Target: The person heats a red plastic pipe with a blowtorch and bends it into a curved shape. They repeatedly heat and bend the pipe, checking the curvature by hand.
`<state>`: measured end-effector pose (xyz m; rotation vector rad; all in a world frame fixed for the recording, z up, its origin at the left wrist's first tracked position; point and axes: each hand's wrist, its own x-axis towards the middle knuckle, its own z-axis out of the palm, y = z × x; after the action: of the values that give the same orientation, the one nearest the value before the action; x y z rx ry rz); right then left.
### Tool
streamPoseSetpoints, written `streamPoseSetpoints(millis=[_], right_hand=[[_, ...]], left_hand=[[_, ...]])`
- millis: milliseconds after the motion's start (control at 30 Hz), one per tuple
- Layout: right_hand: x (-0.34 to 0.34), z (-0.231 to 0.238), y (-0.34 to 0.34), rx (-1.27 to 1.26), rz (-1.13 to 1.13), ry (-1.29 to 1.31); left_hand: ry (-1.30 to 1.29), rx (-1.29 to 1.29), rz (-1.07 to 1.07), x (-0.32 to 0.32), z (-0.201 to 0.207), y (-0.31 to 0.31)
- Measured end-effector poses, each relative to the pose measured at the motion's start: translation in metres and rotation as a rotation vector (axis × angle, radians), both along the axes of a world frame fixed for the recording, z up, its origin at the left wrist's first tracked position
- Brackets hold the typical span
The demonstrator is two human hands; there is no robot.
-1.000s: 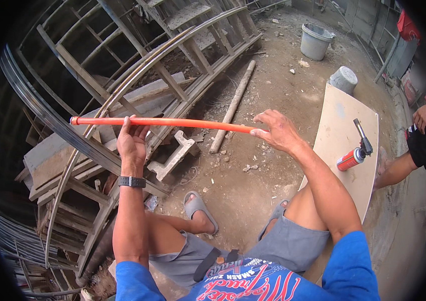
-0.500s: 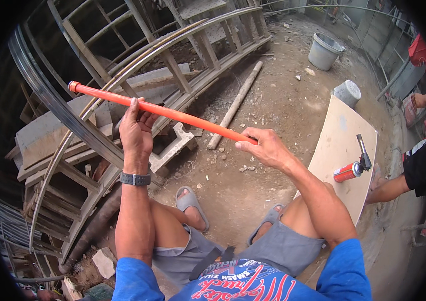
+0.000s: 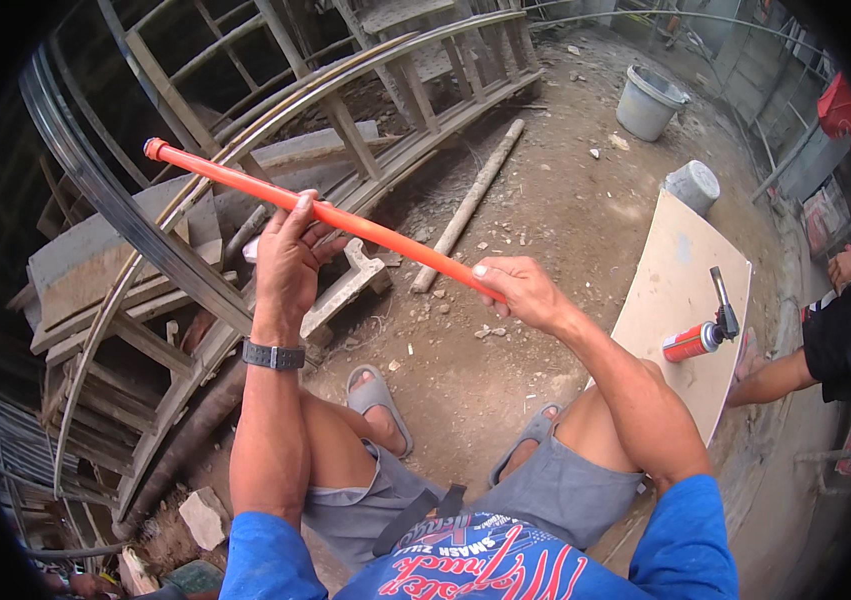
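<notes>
I hold a long orange plastic pipe slantwise in front of me, its far-left end higher and its right end lower. A wider collar of the same orange colour sits on the far-left end. My left hand supports the pipe near its middle, thumb on top and fingers partly under it. Around the lower right end, my right hand is closed, and that tip is hidden in the grip. To the right, a gas torch on a red canister stands on a pale board.
A wooden ladder and stacked planks fill the left. On the dirt ground lie a pole and a concrete piece. Grey buckets stand at the back right. Another person's hand and leg show at the right edge.
The pipe's collared end has risen and swung slightly right, and my left hand has moved a little right with it. At the right edge, the other person's hand has moved lower.
</notes>
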<state>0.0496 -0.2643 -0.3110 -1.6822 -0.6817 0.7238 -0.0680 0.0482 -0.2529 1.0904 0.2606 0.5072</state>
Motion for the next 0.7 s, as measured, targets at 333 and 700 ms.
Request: streamPoseSetpoints(millis=[333,700], right_hand=[[0.007,0.004,-0.010,-0.106,0.077,-0.036],[0.001,-0.004,-0.008,-0.023,0.086,0.027]], left_hand=[[0.024,0.013,0.062,0.004,-0.007,0.005],[-0.017,-0.053,0.028,0.005,-0.006,-0.015]])
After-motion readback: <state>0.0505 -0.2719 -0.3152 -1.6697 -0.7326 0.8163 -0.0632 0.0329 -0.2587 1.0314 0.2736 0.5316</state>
